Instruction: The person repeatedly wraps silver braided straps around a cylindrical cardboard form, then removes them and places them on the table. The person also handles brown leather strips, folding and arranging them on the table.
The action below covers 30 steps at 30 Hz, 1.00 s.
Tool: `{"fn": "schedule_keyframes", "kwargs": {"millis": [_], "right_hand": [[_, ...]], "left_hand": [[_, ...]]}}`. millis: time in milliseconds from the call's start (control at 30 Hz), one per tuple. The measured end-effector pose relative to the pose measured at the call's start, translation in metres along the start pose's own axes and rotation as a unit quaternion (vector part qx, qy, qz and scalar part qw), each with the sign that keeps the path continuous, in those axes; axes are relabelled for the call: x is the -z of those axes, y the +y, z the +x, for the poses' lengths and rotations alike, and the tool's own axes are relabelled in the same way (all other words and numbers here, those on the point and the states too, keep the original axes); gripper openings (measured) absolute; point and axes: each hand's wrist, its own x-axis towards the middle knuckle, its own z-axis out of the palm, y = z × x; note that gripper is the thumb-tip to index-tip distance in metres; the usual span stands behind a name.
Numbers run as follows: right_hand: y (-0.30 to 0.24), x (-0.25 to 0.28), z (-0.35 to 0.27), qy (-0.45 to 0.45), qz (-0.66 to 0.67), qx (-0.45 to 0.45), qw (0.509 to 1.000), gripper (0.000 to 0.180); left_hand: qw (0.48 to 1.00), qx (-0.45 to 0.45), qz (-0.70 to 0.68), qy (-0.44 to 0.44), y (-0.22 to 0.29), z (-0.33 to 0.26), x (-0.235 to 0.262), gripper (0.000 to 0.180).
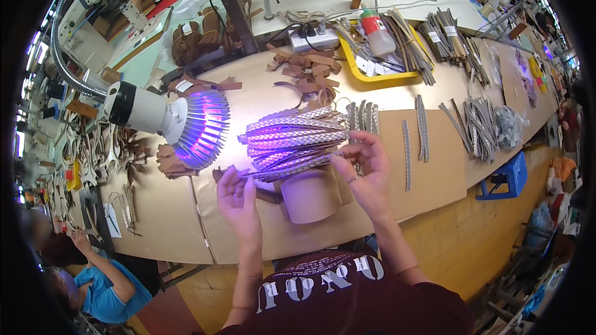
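Under the light, a thick bundle of braided grey straps (292, 133) lies across a brown cylinder (310, 198). My left hand (239, 205) is at the bundle's near left end, with thumb and fingers closed about the tip of one braided strap (292, 165). At the right end of that strap, my right hand (369, 174) pinches it between thumb and fingertips. The strap runs between both hands along the bundle's near side. Just left of the bundle, a finned lamp (202, 130) glows purple. More braided straps (363, 118) lie behind my right hand.
Loose brown strips (310, 71) lie behind the bundle. Beyond, a yellow tray (385, 77) holds a bottle (377, 34) and straps. Single straps (407, 155) rest on cardboard (434, 180) at right, near another strap pile (478, 127). A blue-sleeved co-worker (115, 291) sits at lower left.
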Motion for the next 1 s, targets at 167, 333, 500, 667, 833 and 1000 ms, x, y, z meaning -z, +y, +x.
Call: {"fn": "schedule_keyframes", "kwargs": {"millis": [167, 333, 500, 667, 833, 1000], "right_hand": [[-0.022, 0.009, -0.017, -0.138, 0.017, 0.022, 0.99, 0.053], [-0.034, 0.005, -0.027, -0.179, -0.045, 0.092, 0.979, 0.034], [-0.054, 0.026, -0.011, -0.242, -0.174, 0.21, 0.931, 0.026], [-0.07, 0.029, -0.009, -0.297, -0.304, 0.282, 0.86, 0.018], [-0.08, 0.025, -0.007, -0.338, -0.338, 0.306, 0.823, 0.024], [-0.083, 0.027, -0.006, -0.371, -0.358, 0.332, 0.79, 0.029]], "left_hand": [[0.881, -0.342, 0.326, 0.026, 0.058, -0.02, 0.006, 0.046], [0.92, -0.118, 0.17, -0.333, 0.094, -0.023, 0.007, 0.028], [0.896, -0.121, 0.133, -0.405, 0.098, -0.004, 0.01, 0.021], [0.876, -0.126, 0.126, -0.448, 0.098, -0.002, 0.017, 0.018], [0.86, -0.108, 0.122, -0.484, 0.099, 0.001, 0.022, 0.019], [0.861, -0.125, 0.113, -0.48, 0.098, 0.0, 0.021, 0.017]]}}
